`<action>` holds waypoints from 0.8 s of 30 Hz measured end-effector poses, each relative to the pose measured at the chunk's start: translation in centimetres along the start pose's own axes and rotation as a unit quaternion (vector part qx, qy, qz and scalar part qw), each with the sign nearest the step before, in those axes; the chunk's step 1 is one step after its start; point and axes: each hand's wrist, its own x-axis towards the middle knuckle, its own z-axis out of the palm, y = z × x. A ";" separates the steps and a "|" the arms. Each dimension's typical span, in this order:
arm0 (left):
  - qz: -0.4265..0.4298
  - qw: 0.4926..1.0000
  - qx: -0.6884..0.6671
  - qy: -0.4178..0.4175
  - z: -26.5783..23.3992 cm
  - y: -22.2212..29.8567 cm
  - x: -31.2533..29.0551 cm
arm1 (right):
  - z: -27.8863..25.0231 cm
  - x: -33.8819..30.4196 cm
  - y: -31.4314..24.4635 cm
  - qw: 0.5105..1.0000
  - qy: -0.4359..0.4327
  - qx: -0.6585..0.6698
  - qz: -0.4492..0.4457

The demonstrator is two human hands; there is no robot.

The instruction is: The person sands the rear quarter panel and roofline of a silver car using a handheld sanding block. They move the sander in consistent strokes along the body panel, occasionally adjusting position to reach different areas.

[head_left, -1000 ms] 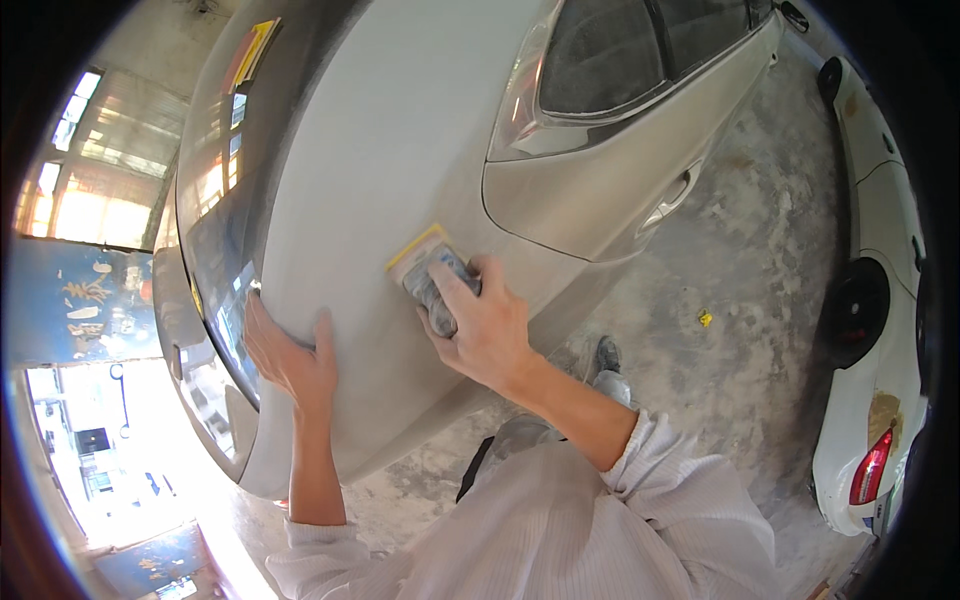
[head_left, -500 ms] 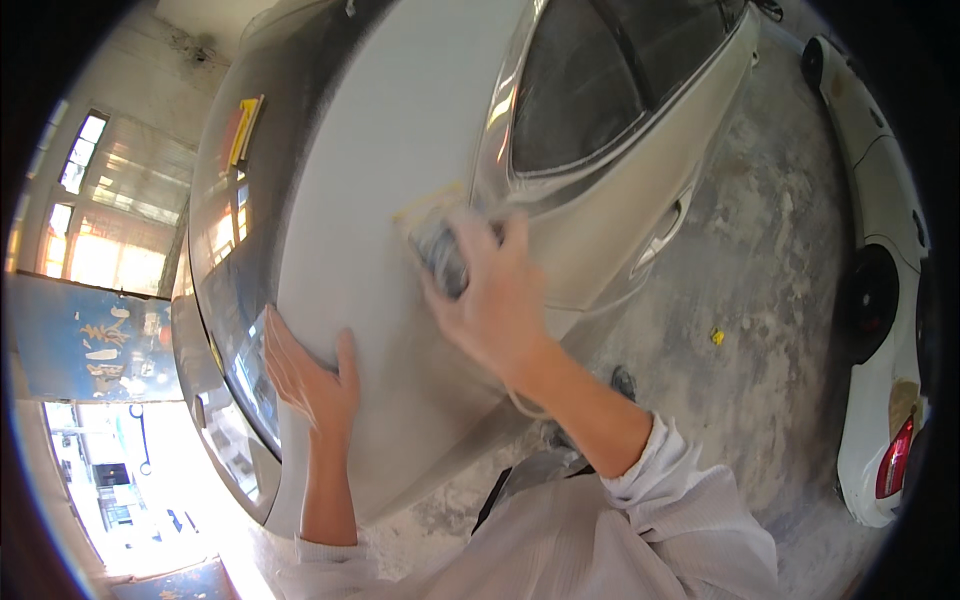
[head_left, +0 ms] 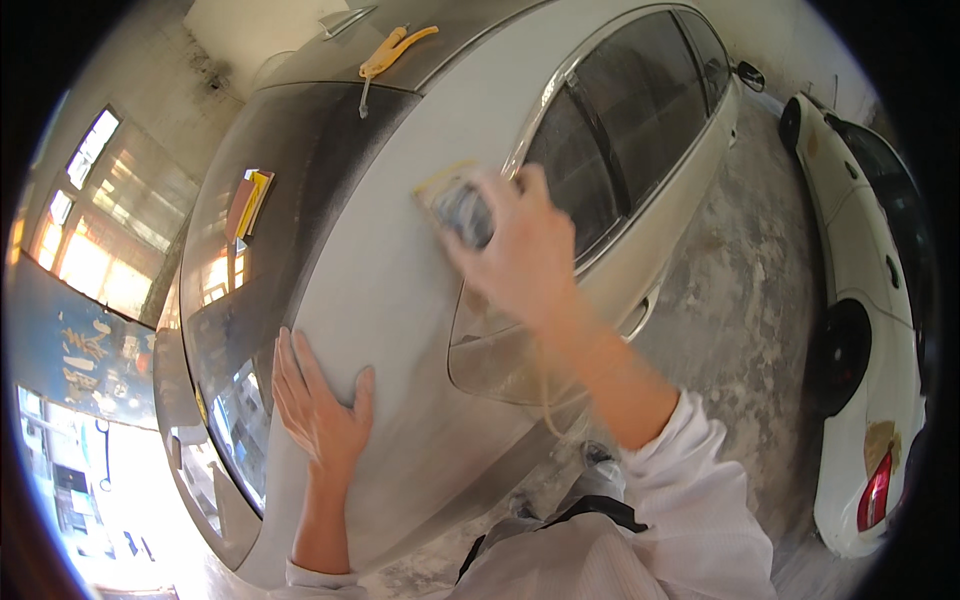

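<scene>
Right hand (head_left: 520,250) grips rectangular sanding block (head_left: 458,205) on matte car panel (head_left: 390,290).

White car (head_left: 868,330) parked at right, well apart from grey car; dark wheel (head_left: 845,355) and red tail lamp (head_left: 877,490) visible, patch of brownish filler (head_left: 880,442) noted above lamp. Concrete floor (head_left: 745,300) stained and dusty between both cars. Yellow-handled tool (head_left: 385,58) laid on roof near top edge. Blue wall panel (head_left: 70,345) seen at left, bright windows (head_left: 95,230) above it.
</scene>
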 end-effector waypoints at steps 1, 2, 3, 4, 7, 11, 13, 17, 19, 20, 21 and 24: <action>-0.011 1.000 -0.001 0.000 0.1 0.8 0.7 | -0.7 2.9 1.3 0.999 -0.023 -0.037 0.024; -0.022 1.000 0.000 -0.002 0.2 1.5 1.3 | -1.5 5.6 2.4 0.999 0.012 -0.051 -0.012; -0.034 0.999 0.003 -0.004 0.4 2.2 2.0 | -2.2 8.4 3.3 0.997 -0.014 -0.076 0.017; -0.041 0.999 0.010 0.001 0.8 3.1 2.9 | -2.9 11.4 4.4 0.996 -0.004 -0.085 0.006; -0.065 0.997 0.030 0.008 2.0 5.3 4.9 | -5.3 17.8 7.1 0.993 -0.018 -0.110 -0.026; -0.094 0.993 0.067 0.029 3.6 7.1 7.2 | -5.0 13.6 5.1 0.985 -0.132 -0.078 -0.081; -0.104 0.991 0.075 0.038 4.2 7.5 7.7 | -4.6 9.6 3.0 0.955 -0.233 0.036 -0.180; -0.104 0.990 0.084 0.043 4.1 7.2 7.5 | -3.7 10.0 4.3 0.950 -0.202 0.083 -0.222; -0.106 0.990 0.085 0.047 4.2 7.1 7.2 | -4.4 14.3 8.0 0.962 -0.140 0.053 -0.227; -0.107 0.990 0.082 0.049 4.3 7.1 7.1 | -4.7 16.9 9.9 0.970 -0.103 -0.017 -0.220; -0.108 0.990 0.077 0.052 4.4 7.0 7.1 | -5.2 20.0 12.0 0.971 -0.073 -0.010 -0.226; -0.118 0.989 0.064 0.061 4.5 7.0 7.1 | -7.8 29.0 16.5 0.983 -0.055 -0.074 -0.160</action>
